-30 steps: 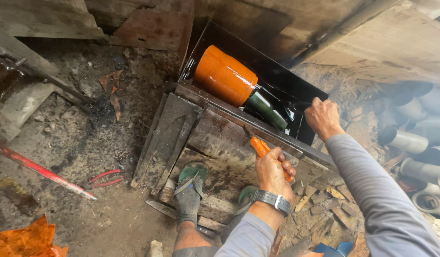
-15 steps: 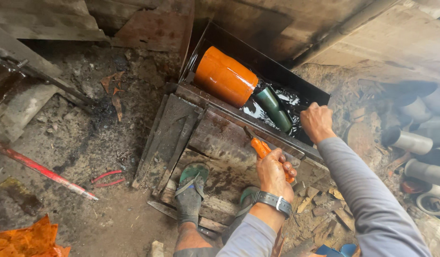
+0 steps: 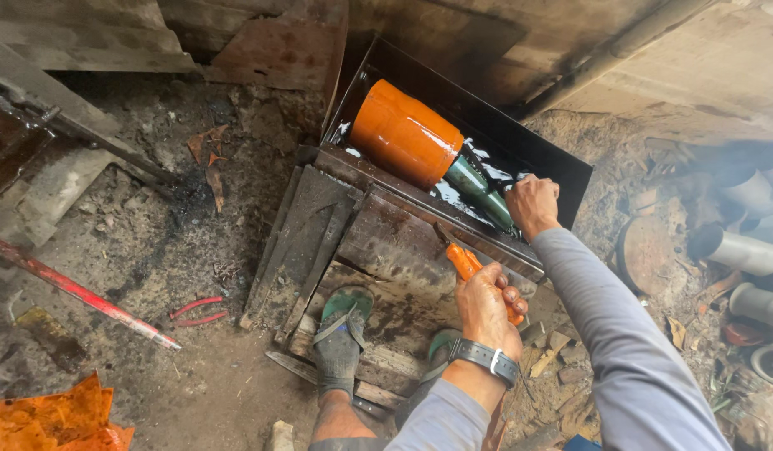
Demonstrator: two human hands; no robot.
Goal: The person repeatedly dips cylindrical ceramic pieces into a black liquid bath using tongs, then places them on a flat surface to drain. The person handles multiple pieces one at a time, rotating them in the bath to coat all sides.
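orange glazed clay cylinder (image 3: 406,134) lies on its side in a long black metal trough (image 3: 537,146) that holds dark shiny liquid, with a dark green wet tube (image 3: 478,190) sticking out of its lower end toward the right hand (image 3: 533,205). that right hand, at the end of a grey long sleeve (image 3: 620,334), is curled down at the near end of the green tube, right at the trough's edge; whether the fingers actually clasp the tube i cannot tell. left hand (image 3: 485,307), with a dark wristwatch (image 3: 485,359) on its wrist, is closed in a fist around an orange-handled tool (image 3: 468,269), whose dark tip points up toward the trough's front wall. below the trough sit stained wooden boards (image 3: 336,242), and a foot in a green sandal (image 3: 340,330) rests on them. off to the left, on the dirt floor, lie red-handled pliers (image 3: 194,311) and a long red metal bar (image 3: 77,291). grey pipes (image 3: 742,250) are piled at the right.
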